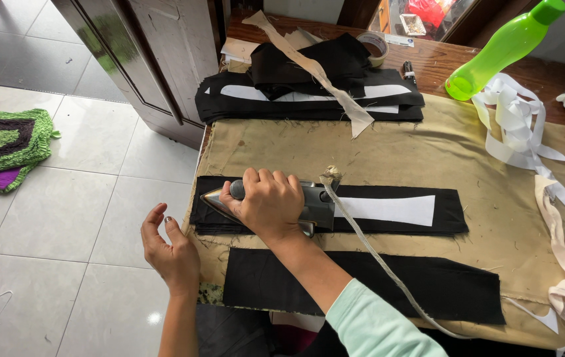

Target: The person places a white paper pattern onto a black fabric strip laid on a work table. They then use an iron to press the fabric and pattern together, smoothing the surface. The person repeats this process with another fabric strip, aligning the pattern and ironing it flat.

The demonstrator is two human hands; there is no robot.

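On the black fabric strip (395,210), right hand (270,203) presses a metal iron (309,205).

No packages, labels, signs or screens in view.

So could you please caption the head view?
Right hand presses metal iron on black fabric strip; left hand hovers.

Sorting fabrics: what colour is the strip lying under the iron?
Black strip with a white piece on it, under the iron; head view.
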